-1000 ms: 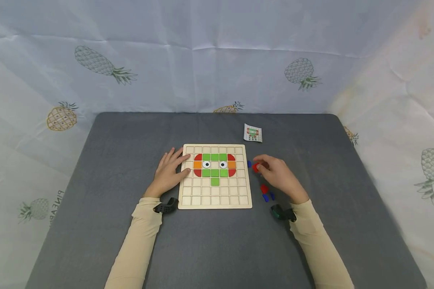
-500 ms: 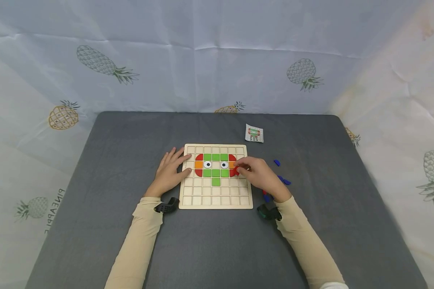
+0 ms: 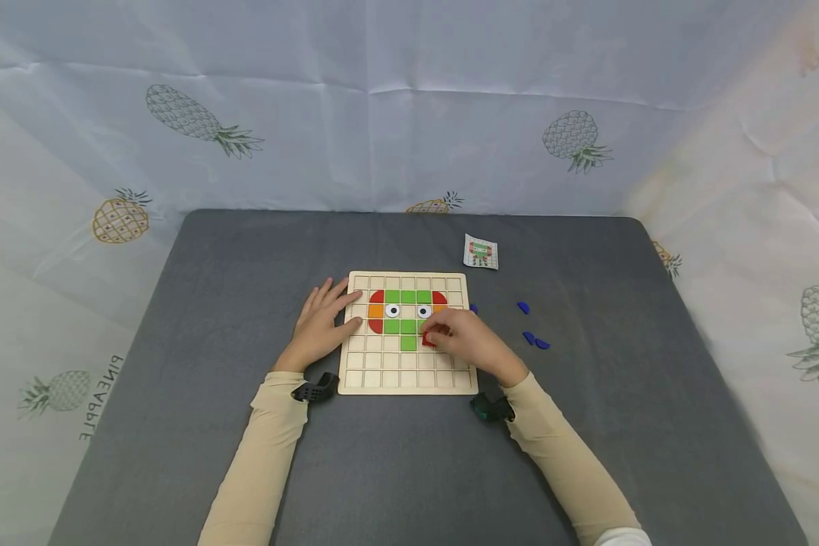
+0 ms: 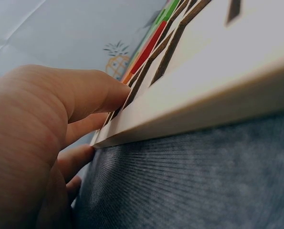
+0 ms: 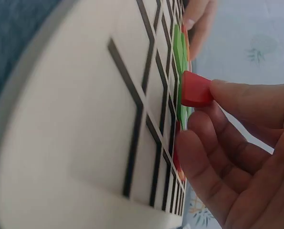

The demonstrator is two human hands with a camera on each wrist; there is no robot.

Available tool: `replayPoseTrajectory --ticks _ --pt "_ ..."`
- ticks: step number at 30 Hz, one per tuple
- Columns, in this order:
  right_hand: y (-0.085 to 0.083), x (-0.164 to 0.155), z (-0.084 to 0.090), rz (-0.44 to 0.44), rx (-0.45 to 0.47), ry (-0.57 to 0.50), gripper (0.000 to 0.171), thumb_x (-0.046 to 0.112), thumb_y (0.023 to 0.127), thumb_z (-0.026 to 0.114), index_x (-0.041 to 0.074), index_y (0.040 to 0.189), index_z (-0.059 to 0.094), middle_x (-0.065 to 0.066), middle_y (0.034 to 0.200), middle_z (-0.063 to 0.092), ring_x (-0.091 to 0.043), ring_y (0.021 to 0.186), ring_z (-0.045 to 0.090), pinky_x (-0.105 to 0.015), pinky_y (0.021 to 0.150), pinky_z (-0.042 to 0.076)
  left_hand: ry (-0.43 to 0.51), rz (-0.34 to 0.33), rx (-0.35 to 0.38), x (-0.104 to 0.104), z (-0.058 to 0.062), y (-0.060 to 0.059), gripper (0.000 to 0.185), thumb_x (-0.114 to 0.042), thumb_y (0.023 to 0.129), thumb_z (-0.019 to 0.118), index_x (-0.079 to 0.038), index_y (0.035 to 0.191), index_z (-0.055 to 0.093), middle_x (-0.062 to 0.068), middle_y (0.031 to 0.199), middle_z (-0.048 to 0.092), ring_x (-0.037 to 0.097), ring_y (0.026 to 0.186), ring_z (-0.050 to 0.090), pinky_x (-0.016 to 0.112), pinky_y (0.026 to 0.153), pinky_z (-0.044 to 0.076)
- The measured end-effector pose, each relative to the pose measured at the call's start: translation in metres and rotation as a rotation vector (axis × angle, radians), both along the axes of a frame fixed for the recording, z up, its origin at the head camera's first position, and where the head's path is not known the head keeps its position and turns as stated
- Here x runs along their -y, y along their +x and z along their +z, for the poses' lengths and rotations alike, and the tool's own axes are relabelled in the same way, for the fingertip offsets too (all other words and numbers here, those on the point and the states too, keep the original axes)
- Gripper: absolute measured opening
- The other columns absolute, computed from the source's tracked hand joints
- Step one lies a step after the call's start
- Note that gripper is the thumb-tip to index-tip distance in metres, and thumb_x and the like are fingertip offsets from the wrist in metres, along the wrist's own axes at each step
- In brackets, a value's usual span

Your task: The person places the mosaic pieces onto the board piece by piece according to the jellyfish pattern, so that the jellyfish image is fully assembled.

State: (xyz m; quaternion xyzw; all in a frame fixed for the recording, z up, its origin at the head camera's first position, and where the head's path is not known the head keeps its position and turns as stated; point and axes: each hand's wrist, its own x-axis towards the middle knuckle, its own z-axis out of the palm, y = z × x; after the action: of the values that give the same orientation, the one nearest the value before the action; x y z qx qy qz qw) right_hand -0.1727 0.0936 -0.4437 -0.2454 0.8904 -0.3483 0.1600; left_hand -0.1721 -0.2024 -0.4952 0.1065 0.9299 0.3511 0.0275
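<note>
A light wooden grid board (image 3: 389,381) lies on the grey table, with green, red and orange tiles and two eye tiles set in its squares. My left hand (image 3: 317,320) rests at the board's left edge, fingers spread, with thumb and index finger over the rim. Between thumb and fingers my right hand (image 3: 474,340) pinches a red tile (image 5: 196,89). It is close over the board, just right of the lowest green tile (image 3: 408,343). In the right wrist view the red tile stands tilted against the grid. My right hand covers part of the board's right side.
A small printed card (image 3: 481,252) with a similar coloured pattern lies behind the board's right corner. Several blue half-round pieces (image 3: 542,344) are scattered on the table to the right. One blue piece (image 3: 474,309) peeks out beside the board's right edge.
My right hand has carried the red tile leftward from the table right of the board to over the grid, then slightly toward me. The left hand has stayed on the board's edge.
</note>
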Motion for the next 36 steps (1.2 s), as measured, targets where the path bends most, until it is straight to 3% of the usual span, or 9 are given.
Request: replayPoseTrajectory --ticks 5,17,23,30,36 --pt "0.002 0.007 -0.003 0.014 -0.024 0.054 0.015 0.009 0.098 0.066 0.010 0.109 0.077 -0.002 0.101 0.074 -0.012 0.081 0.058 -0.025 0.074 0.053 -0.001 0.003 0.000 0.000 0.000 0.000 0.056 -0.028 0.096 0.065 -0.016 0.149 0.053 0.011 0.168 0.029 0.032 0.160 0.008 0.050 0.132 -0.001" --pt "0.003 0.017 -0.009 -0.013 -0.084 0.147 0.009 0.013 0.098 0.066 0.010 0.104 0.073 0.001 0.087 0.068 -0.011 0.072 0.055 -0.025 0.067 0.049 0.001 0.001 0.003 0.000 0.001 0.000 0.056 -0.027 0.096 0.065 -0.015 0.149 0.053 0.012 0.168 0.029 0.033 0.160 0.008 0.050 0.132 -0.002" --pt "0.004 0.019 -0.011 -0.039 -0.099 0.183 0.014 0.015 0.098 0.068 0.010 0.109 0.073 0.002 0.084 0.063 -0.012 0.070 0.052 -0.024 0.062 0.044 0.003 0.005 0.002 0.000 0.000 0.000 0.056 -0.027 0.095 0.065 -0.015 0.149 0.053 0.012 0.167 0.029 0.033 0.160 0.008 0.051 0.131 -0.002" --pt "0.006 0.017 -0.009 -0.055 -0.190 0.256 0.033 0.020 0.099 0.066 0.008 0.129 0.069 -0.002 0.098 0.060 -0.015 0.081 0.048 -0.026 0.064 0.041 0.007 0.007 0.008 -0.001 0.001 0.000 0.057 -0.026 0.095 0.066 -0.015 0.149 0.053 0.011 0.168 0.029 0.033 0.160 0.008 0.052 0.131 -0.002" --pt "0.005 0.016 -0.009 -0.039 -0.210 0.252 0.031 0.019 0.100 0.064 0.008 0.128 0.071 -0.004 0.102 0.062 -0.016 0.084 0.048 -0.027 0.067 0.043 0.008 0.009 0.008 -0.001 0.001 0.000 0.056 -0.026 0.095 0.066 -0.015 0.149 0.053 0.011 0.167 0.030 0.032 0.160 0.008 0.051 0.131 -0.002"
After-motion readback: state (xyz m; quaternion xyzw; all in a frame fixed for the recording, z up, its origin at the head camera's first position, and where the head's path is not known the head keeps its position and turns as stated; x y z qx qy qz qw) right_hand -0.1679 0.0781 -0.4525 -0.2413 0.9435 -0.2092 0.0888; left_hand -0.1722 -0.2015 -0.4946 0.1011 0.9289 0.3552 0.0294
